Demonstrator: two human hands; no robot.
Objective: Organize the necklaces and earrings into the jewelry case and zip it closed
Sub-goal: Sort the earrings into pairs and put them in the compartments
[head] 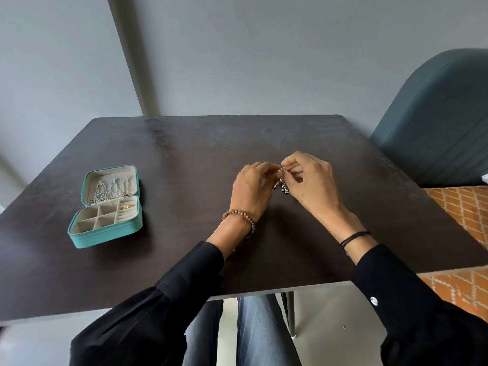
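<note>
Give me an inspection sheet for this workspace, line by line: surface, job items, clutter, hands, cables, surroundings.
Surface: dark table, with faint smudges toward the far edge.
Job's things: teal jewelry case lies open and unzipped at the left. Silver necklaces lie in its lid, and a small gold piece sits in the slotted section. The beaded earring piece is held over the table's middle; one or two, cannot tell.
Clutter: nothing seen.
Hands: left hand and right hand both pinch the beaded earring piece.
Cables: nothing seen.
Surroundings: teal chair at the right, patterned orange rug on the floor, grey wall behind.
</note>
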